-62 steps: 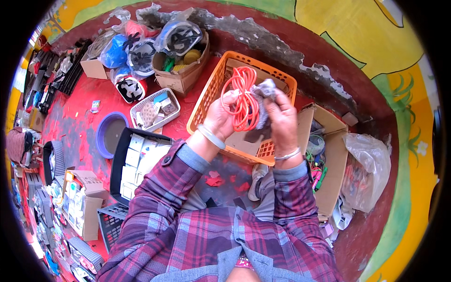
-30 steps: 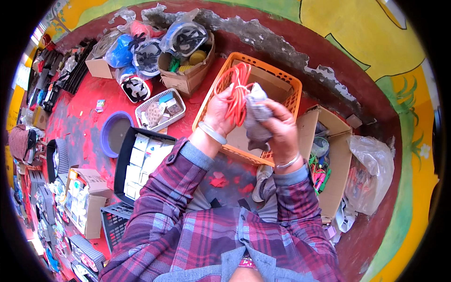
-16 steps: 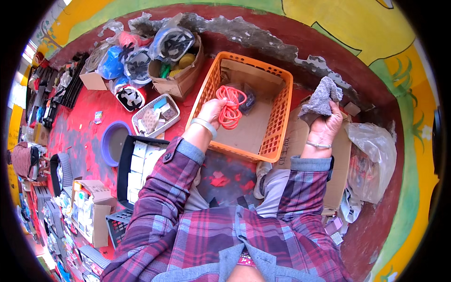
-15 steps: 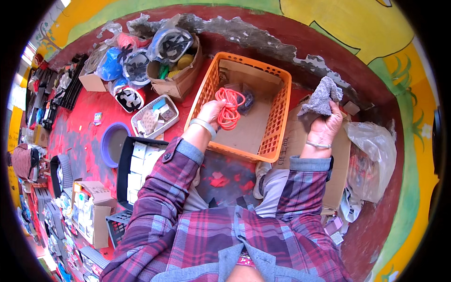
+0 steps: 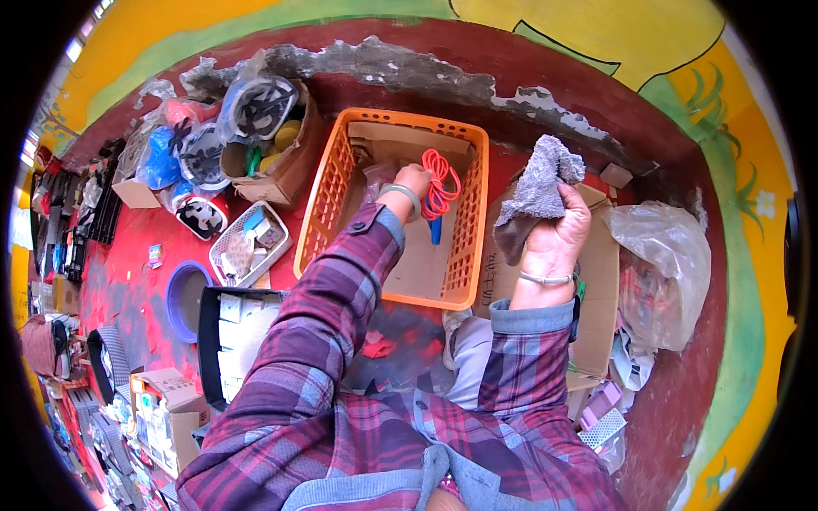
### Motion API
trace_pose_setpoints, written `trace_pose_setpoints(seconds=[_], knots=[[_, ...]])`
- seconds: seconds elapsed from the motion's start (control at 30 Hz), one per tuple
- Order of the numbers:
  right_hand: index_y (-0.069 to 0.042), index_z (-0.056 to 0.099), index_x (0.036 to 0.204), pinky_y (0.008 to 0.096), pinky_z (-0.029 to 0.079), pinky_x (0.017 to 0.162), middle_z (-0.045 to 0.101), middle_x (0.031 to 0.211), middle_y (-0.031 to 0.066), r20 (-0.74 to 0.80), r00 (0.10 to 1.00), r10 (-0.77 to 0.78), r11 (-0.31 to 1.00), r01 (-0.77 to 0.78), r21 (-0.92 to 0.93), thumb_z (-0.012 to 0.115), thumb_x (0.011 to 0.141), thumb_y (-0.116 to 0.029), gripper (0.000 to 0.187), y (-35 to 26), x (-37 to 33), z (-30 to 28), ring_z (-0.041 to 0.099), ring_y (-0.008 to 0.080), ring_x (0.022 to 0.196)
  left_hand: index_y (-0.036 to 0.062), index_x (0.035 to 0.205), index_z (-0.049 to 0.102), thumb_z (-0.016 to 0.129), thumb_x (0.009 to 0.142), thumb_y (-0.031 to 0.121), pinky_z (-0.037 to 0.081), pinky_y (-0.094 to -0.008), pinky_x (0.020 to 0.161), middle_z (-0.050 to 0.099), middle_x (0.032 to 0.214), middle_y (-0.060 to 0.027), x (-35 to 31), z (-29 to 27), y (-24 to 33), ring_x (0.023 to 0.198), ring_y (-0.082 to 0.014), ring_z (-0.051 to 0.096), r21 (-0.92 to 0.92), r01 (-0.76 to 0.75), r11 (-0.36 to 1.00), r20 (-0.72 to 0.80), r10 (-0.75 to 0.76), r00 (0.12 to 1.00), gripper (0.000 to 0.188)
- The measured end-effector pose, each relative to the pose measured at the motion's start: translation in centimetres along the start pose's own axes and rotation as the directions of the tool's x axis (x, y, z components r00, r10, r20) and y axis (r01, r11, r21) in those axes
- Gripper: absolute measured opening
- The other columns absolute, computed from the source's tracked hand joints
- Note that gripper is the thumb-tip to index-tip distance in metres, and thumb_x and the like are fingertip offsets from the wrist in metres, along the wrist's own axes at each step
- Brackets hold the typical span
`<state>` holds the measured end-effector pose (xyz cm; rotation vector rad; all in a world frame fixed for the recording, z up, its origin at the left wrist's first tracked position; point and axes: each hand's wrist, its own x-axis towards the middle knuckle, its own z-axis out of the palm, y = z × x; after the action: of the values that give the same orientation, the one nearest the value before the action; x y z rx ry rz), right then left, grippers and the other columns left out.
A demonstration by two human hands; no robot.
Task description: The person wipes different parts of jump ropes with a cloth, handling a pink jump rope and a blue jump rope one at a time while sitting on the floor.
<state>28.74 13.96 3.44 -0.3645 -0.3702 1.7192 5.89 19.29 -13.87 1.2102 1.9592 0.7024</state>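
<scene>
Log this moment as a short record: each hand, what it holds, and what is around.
Left hand: holds a coiled orange-red cord
Left hand position: within the outline of the rectangular orange plastic basket; height above its bottom unclear
Under the coil: slim blue piece
Right hand: grips a crumpled grey cloth
Right of basket: brown cardboard box, clear plastic bag
Left of basket: round purple basin, white rectangular basket of small items

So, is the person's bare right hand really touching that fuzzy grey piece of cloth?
Touching. The head view shows the right hand holding up the fuzzy grey cloth, its thumb against the cloth's edge.
</scene>
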Motion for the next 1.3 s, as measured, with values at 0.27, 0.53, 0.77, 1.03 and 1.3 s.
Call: trace_pose_setpoints(seconds=[0.27,0.53,0.77,1.03,1.3], knots=[[0.006,0.052,0.11,0.0425,0.05,0.081,0.061,0.102,0.0181,0.081,0.996,0.031,0.999,-0.033,0.017,0.051,0.076,-0.003,0.035,-0.1,0.7,-0.8,0.061,0.0301,0.09,0.0007,0.106,0.062,0.047,0.085,0.037,0.039,-0.0415,0.094,0.058,0.11,-0.0254,-2.4,-0.5,-3.2,0.107,-0.0378,0.053,0.03,0.07,0.997,-0.101,-0.067,0.993,0.044],[0.008,0.048,0.113,0.043,0.044,0.087,0.054,0.11,0.021,0.399,0.891,-0.214,0.97,0.147,0.191,0.046,0.08,-0.012,0.039,-9.6,-2.3,-3.3,0.055,0.0312,0.094,-0.0008,0.095,0.066,0.058,0.086,0.026,0.049,-0.0291,0.069,0.066,0.078,-0.0086,-11.4,-6.9,-2.4,0.075,-0.0155,0.061,-0.076,-0.072,0.994,0.072,0.078,0.994,0.03],[-0.002,0.056,0.108,0.0355,0.05,0.067,0.063,0.098,0.0113,-0.184,0.807,-0.561,0.768,0.425,-0.478,0.038,0.089,-0.031,0.04,-21.5,-18.5,-10.0,0.061,0.0219,0.079,-0.0008,0.106,0.061,0.054,0.091,0.022,0.043,-0.0235,0.079,0.064,0.098,-0.0063,-24.7,-13.9,-0.6,0.091,-0.0122,0.057,-0.497,-0.218,0.84,0.035,0.27,0.962,0.028],[-0.005,0.059,0.101,0.0249,0.051,0.066,0.062,0.088,0.0034,-0.458,0.776,-0.434,0.722,-0.005,-0.692,0.06,0.085,-0.016,0.019,-20.8,-29.6,-19.4,0.062,0.0131,0.076,0.0019,0.102,0.062,0.057,0.089,0.022,0.04,-0.0201,0.071,0.066,0.09,-0.0054,-26.3,-9.1,-2.2,0.083,-0.0087,0.057,-0.515,-0.045,0.856,0.123,0.126,0.984,0.024],[0.0,0.06,0.097,0.0337,0.051,0.07,0.064,0.085,0.0133,-0.549,0.82,-0.164,0.526,-0.398,-0.751,0.056,0.083,-0.01,0.018,-19.1,-21.6,-37.1,0.064,0.0243,0.08,-0.001,0.101,0.061,0.055,0.089,0.022,0.042,-0.0219,0.068,0.066,0.086,-0.0054,-23.7,-6.3,-2.6,0.078,-0.0089,0.057,-0.391,-0.06,0.918,0.155,0.13,0.979,0.027]])
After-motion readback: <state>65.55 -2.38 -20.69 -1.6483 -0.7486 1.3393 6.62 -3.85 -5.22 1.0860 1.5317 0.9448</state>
